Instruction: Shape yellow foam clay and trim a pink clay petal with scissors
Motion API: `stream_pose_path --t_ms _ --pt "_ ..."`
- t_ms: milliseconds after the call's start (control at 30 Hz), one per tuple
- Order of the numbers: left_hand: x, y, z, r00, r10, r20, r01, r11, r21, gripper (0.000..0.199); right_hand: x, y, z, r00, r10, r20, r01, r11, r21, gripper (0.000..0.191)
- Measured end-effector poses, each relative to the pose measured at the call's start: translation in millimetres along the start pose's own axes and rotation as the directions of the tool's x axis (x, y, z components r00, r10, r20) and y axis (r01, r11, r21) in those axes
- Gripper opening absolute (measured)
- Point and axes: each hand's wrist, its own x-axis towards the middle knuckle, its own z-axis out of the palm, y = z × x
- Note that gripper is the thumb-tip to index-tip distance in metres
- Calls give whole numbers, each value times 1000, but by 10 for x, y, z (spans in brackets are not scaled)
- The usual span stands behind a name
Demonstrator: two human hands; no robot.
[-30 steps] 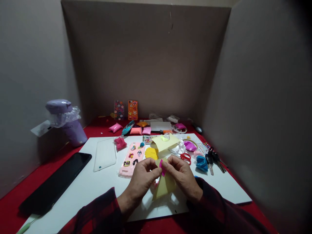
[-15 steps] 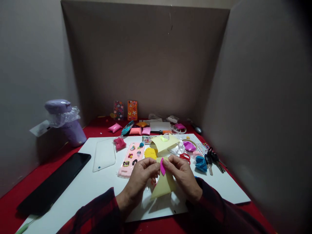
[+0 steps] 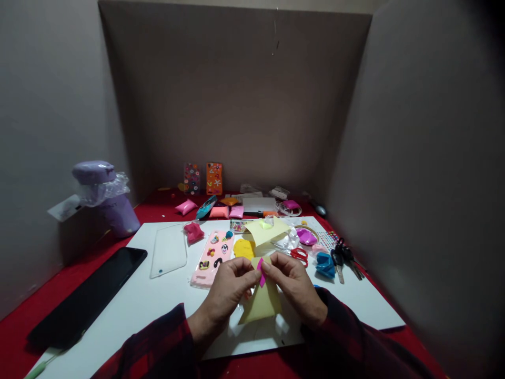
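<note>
Both hands meet over the white board (image 3: 130, 295). My left hand (image 3: 229, 289) is closed, its thumb and forefinger pinching the left side of a narrow magenta clay strip (image 3: 262, 278). My right hand (image 3: 292, 281) pinches the strip's other side, thumb on it. A yellow paper (image 3: 263, 305) hangs below the strip between the hands, its upper edge at the fingertips. Just beyond my left hand lie yellow clay (image 3: 244, 248) and a pink decorated phone case (image 3: 212, 258). Red-handled scissors (image 3: 300, 256) are beyond my right hand.
A clear case (image 3: 169, 252), a black phone (image 3: 89, 295) and a purple bottle (image 3: 118, 213) are at left. Blue clay packet (image 3: 325, 265) and keys (image 3: 339, 263) lie right. Another yellow paper (image 3: 268, 231) sits ahead. Two decorated cases stand behind.
The magenta strip and yellow paper have shifted slightly left and tilted between my hands. My fingers have moved slightly, still pinching the strip.
</note>
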Motion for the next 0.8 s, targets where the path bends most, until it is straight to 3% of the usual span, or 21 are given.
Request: stream_pose_path --t_ms 133,433,633,733,767,800 --pt "4 3 -3 999 -9 32 11 998 -66 29 -2 1 12 1000 -2 -12 2 1000 1 43" --pt "36 -8 0 1000 8 -24 -10 998 -61 32 9 -6 5 999 -2 -46 1 1000 -24 43" --pt "18 -9 -11 1000 8 15 -7 996 -84 29 14 13 12 999 -30 -11 29 997 -71 39" --pt "19 -1 -18 1000 10 -18 -10 999 -42 30 54 -88 -167 995 -94 41 101 959 -263 32" --pt "22 0 -22 1000 8 -28 -9 999 -36 30 75 -131 -275 987 -161 18 155 905 -396 27" --pt "24 0 -27 999 6 -35 -7 999 -33 29 99 -167 -397 966 -258 -23 200 796 -571 21"
